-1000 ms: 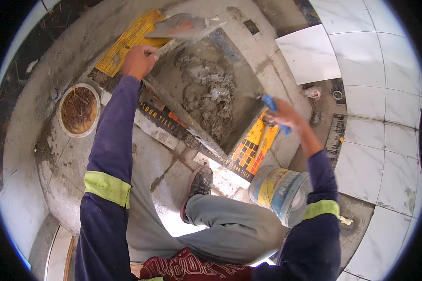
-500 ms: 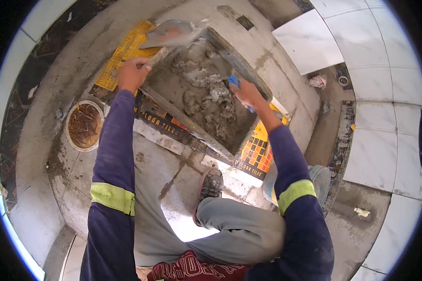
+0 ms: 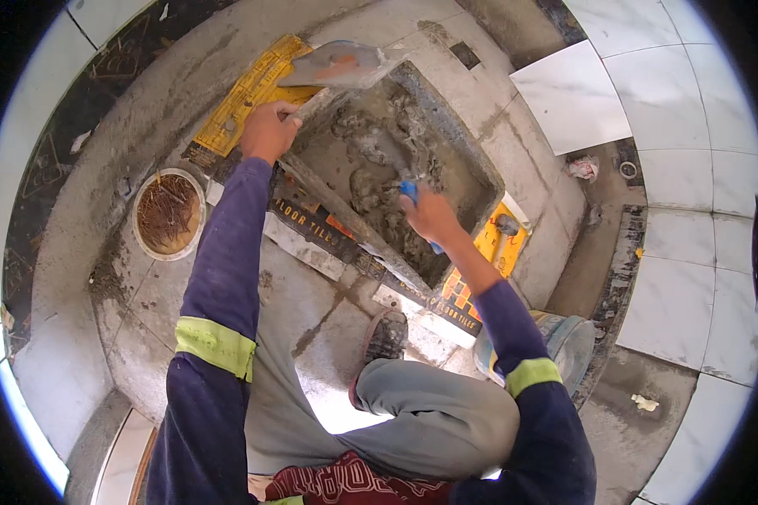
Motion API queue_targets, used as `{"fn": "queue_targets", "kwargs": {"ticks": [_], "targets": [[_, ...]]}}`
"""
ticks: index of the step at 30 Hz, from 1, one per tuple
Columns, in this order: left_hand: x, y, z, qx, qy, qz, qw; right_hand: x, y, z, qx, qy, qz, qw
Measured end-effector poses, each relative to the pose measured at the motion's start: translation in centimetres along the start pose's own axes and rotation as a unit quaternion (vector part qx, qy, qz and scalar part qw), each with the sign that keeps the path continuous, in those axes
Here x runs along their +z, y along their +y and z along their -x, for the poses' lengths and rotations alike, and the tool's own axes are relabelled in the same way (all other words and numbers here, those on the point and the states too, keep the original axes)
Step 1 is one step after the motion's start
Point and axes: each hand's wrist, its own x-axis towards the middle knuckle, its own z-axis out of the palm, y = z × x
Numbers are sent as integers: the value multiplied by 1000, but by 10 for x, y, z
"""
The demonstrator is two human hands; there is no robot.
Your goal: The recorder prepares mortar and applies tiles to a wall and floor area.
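Observation:
A shallow rectangular trough [image 3: 358, 229] lies slantwise on the floor before me, holding wet grey mortar [image 3: 364, 133]. My left hand [image 3: 269, 133] is closed over its left rim near the far corner. Inside the trough, my right hand [image 3: 432, 217] is wrapped round the blue handle of a trowel [image 3: 408, 190]. The trowel's blade is smeared by motion and coated in mortar, so its edge is hard to make out. A flat grey piece with an orange patch [image 3: 337, 66] rests across the far left corner of the trough, just beyond my left hand.
Yellow and black tile cartons [image 3: 257, 91] lie flattened under the trough. A round tub of brown bits [image 3: 168, 215] stands at left, a clear bucket [image 3: 567, 349] by my right forearm. A loose white tile [image 3: 571, 97] lies at far right. My shoe [image 3: 387, 337] is near the trough.
My right hand has drawn the trowel nearer to me and leftward through the mortar. My left hand keeps its hold on the rim. The whole view has shifted slightly.

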Motion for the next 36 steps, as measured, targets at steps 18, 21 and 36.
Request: {"fn": "queue_targets", "kwargs": {"ticks": [18, 21, 36], "targets": [[0, -12, -1, 21, -5, -3, 1000, -6, -12, 32, 51, -35, -20, 998], [4, 5, 5, 6, 20, -22, 1000, -28, -11, 96, 31, -135, -41, 990], [-1, -4, -8, 43, 11, -23, 999, -36, 46, 111, 39, -177, -99, 978]]}}
